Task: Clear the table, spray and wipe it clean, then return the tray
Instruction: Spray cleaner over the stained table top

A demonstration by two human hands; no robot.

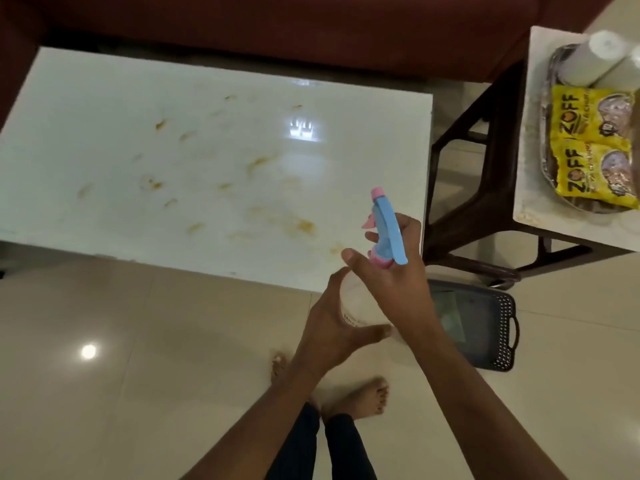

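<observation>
Stains [258, 164], brownish and scattered, mark the white worktop [104, 109]. Over its near right corner, the right hand [393, 271] has its fingers wrapped around the neck of a spray bottle [386, 226] with a blue and pink head. The left hand [332, 327] curls around the bottle's pale body from below. The tray [554, 140], loaded with yellow packets [588, 143] and white cups [588, 60], sits on a side table [533, 109] to the right. A dark basket [485, 327] lies on the floor.

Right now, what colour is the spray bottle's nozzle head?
The spray head is light blue with pink trim at the tip and trigger, seen in the head view, held in the right hand.
</observation>
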